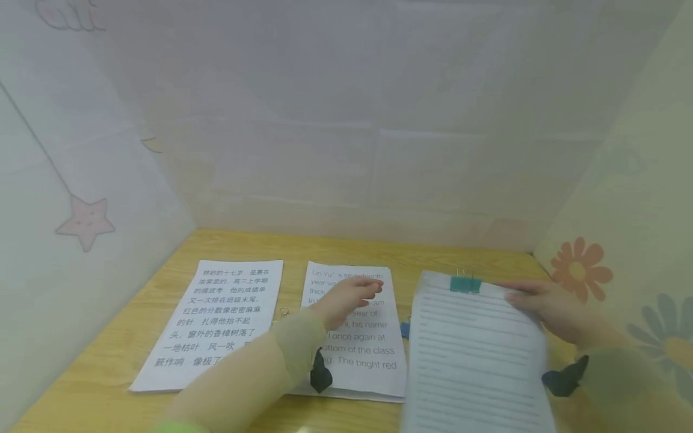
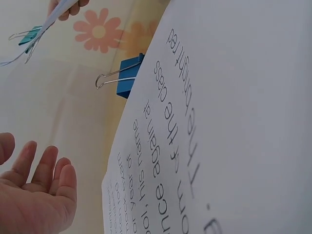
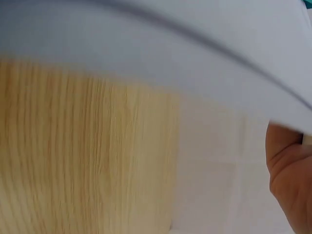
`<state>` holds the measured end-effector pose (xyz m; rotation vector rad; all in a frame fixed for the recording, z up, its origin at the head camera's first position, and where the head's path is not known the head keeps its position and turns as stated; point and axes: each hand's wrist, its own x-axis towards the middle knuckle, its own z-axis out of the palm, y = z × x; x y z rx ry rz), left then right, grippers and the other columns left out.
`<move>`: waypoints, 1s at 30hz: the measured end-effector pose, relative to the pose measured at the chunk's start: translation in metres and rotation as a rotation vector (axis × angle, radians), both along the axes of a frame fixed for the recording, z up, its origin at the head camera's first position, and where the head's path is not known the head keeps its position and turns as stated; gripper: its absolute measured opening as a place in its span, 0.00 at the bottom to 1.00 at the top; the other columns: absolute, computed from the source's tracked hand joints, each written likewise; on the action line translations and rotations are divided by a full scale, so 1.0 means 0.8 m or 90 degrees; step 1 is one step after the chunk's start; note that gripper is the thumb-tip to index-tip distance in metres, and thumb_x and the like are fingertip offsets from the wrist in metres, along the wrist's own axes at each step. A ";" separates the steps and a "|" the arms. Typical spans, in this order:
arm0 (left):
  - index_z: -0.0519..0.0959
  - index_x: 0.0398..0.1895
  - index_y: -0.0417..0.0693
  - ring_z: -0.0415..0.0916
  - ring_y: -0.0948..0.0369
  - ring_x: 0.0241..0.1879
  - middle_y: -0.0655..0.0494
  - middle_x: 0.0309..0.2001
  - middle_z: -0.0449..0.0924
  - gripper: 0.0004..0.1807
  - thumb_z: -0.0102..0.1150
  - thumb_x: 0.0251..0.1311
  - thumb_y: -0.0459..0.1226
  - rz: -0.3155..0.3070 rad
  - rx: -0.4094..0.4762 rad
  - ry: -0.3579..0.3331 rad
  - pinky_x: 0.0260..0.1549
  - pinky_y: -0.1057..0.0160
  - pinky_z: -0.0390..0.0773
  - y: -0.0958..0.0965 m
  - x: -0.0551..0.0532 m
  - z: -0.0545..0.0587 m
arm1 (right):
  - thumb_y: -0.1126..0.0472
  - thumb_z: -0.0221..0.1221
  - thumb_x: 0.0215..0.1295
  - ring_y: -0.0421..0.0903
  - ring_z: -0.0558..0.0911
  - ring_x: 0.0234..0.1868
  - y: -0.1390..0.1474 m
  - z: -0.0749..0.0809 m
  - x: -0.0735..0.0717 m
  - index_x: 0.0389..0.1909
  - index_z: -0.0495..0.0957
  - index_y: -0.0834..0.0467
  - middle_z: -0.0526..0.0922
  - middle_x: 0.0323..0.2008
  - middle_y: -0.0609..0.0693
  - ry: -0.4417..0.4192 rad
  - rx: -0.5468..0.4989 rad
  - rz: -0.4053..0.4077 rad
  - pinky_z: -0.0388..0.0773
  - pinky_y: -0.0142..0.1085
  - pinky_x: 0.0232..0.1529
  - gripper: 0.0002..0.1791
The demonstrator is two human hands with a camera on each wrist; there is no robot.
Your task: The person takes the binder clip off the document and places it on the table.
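My right hand [image 1: 547,307] grips the upper right edge of a lined paper stack [image 1: 476,355], raised above the table, thumb on its front. A teal binder clip [image 1: 465,284] is fixed on the stack's top edge. In the right wrist view the raised paper [image 3: 219,83] curves over the table, blurred. My left hand [image 1: 349,299] hovers over the middle stack of English print [image 1: 368,376], holding nothing; its fingers are loosely bent in the left wrist view. On that stack's right edge sits a blue binder clip [image 2: 127,77].
A stack with Chinese print [image 1: 216,319] lies at the left of the wooden table [image 1: 103,385]. A small clip with wire handles [image 1: 284,313] shows between the two lying stacks. Pale walls [image 1: 346,150] with drawn flowers and a star close in the back and sides.
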<state>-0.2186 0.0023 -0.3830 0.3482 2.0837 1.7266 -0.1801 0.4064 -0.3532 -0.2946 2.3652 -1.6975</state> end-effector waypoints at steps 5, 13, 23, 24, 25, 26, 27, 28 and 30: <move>0.74 0.62 0.53 0.67 0.49 0.63 0.56 0.60 0.74 0.20 0.51 0.69 0.47 0.015 0.008 0.004 0.64 0.48 0.63 -0.013 0.000 0.004 | 0.60 0.59 0.67 0.44 0.82 0.45 -0.033 0.007 0.003 0.61 0.76 0.56 0.82 0.49 0.45 -0.001 0.022 -0.016 0.81 0.40 0.41 0.21; 0.71 0.65 0.48 0.64 0.47 0.65 0.50 0.63 0.72 0.23 0.51 0.70 0.46 0.026 0.028 0.001 0.66 0.46 0.60 -0.029 0.005 0.005 | 0.57 0.58 0.67 0.54 0.83 0.43 -0.073 0.011 0.004 0.66 0.68 0.61 0.80 0.52 0.58 -0.054 0.007 -0.002 0.82 0.45 0.41 0.28; 0.71 0.63 0.40 0.65 0.46 0.64 0.47 0.61 0.73 0.22 0.50 0.71 0.41 0.042 0.046 0.044 0.65 0.50 0.63 -0.050 0.005 0.016 | 0.57 0.59 0.66 0.52 0.81 0.45 -0.115 0.013 0.004 0.63 0.71 0.62 0.78 0.54 0.59 -0.017 0.037 -0.016 0.80 0.43 0.42 0.26; 0.71 0.63 0.40 0.64 0.46 0.64 0.46 0.61 0.73 0.22 0.49 0.71 0.41 0.045 0.048 0.043 0.65 0.50 0.63 -0.053 0.006 0.019 | 0.57 0.59 0.66 0.53 0.81 0.46 -0.120 0.014 0.003 0.64 0.71 0.61 0.78 0.55 0.60 -0.019 0.037 -0.010 0.80 0.43 0.43 0.26; 0.71 0.63 0.40 0.64 0.45 0.64 0.46 0.61 0.73 0.22 0.49 0.71 0.41 0.048 0.048 0.044 0.65 0.50 0.62 -0.057 0.007 0.021 | 0.56 0.59 0.66 0.53 0.80 0.47 -0.124 0.014 0.003 0.64 0.72 0.60 0.77 0.56 0.59 -0.024 0.039 -0.013 0.79 0.43 0.44 0.26; 0.71 0.63 0.40 0.64 0.46 0.64 0.45 0.62 0.73 0.21 0.49 0.72 0.41 0.052 0.049 0.043 0.65 0.50 0.62 -0.061 0.008 0.024 | 0.56 0.60 0.66 0.53 0.81 0.47 -0.130 0.014 0.001 0.63 0.72 0.59 0.77 0.55 0.59 -0.030 0.034 -0.013 0.79 0.43 0.44 0.25; 0.71 0.63 0.40 0.64 0.45 0.64 0.45 0.61 0.73 0.21 0.48 0.72 0.41 0.056 0.048 0.043 0.66 0.49 0.61 -0.064 0.009 0.026 | 0.57 0.59 0.66 0.54 0.81 0.47 -0.134 0.014 0.000 0.63 0.72 0.58 0.78 0.55 0.59 -0.035 0.024 -0.008 0.80 0.43 0.44 0.25; 0.71 0.63 0.41 0.64 0.46 0.64 0.46 0.61 0.73 0.21 0.49 0.71 0.41 0.063 0.045 0.040 0.66 0.49 0.61 -0.068 0.009 0.029 | 0.58 0.59 0.66 0.54 0.81 0.47 -0.139 0.014 -0.002 0.63 0.72 0.60 0.78 0.55 0.60 -0.033 0.015 0.000 0.80 0.44 0.44 0.25; 0.72 0.62 0.44 0.65 0.47 0.64 0.49 0.59 0.75 0.20 0.49 0.71 0.42 0.076 0.036 0.039 0.66 0.49 0.60 -0.075 0.010 0.033 | 0.60 0.58 0.67 0.55 0.82 0.45 -0.149 0.014 -0.004 0.63 0.72 0.61 0.79 0.54 0.60 -0.028 0.000 0.013 0.81 0.44 0.43 0.24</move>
